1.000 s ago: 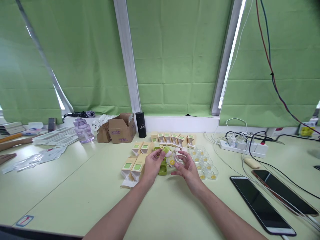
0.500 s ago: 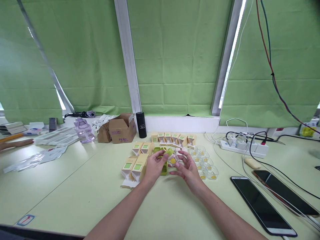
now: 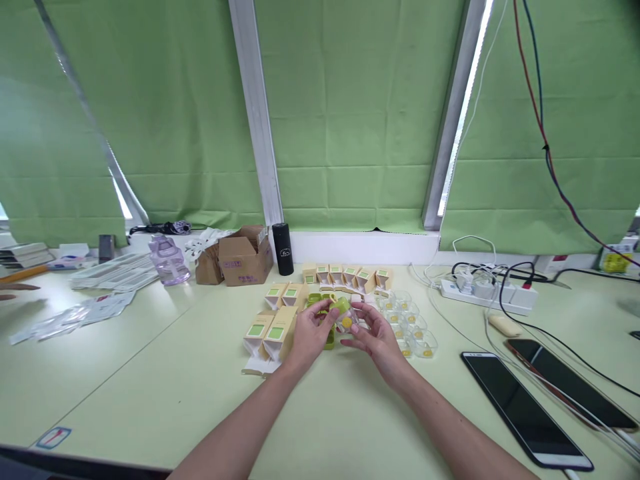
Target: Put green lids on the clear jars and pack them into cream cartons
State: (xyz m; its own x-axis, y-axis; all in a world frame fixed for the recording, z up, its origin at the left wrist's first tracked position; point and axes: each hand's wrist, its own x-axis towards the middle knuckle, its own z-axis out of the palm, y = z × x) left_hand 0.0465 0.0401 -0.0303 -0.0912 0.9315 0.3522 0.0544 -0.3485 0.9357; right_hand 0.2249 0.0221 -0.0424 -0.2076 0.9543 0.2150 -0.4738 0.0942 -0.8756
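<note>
Pinching the lid (image 3: 342, 304) in your left hand (image 3: 309, 332), you hold it at the cup (image 3: 347, 323) your right hand (image 3: 375, 335) grips; seating unconfirmed. Right of this cup, bare cups (image 3: 411, 319) await lidding, apparently; left, cartons (image 3: 283, 323) stand open.

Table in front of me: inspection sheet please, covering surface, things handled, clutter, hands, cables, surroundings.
Surface: pale table, small sticker near the front edge.
Things handled: green cap at a clear container; whether fully seated, cannot tell. Cream cartons and other clear containers nearby.
Clutter: purple bottle, cardboard box, black cylinder, two phones.
Hands: left hand at the green cap, right hand on the clear container.
Cables: black and white cables around a power strip; red and blue cables hanging at right.
Surroundings: green blinds behind; another person's hand at the left edge.
</note>
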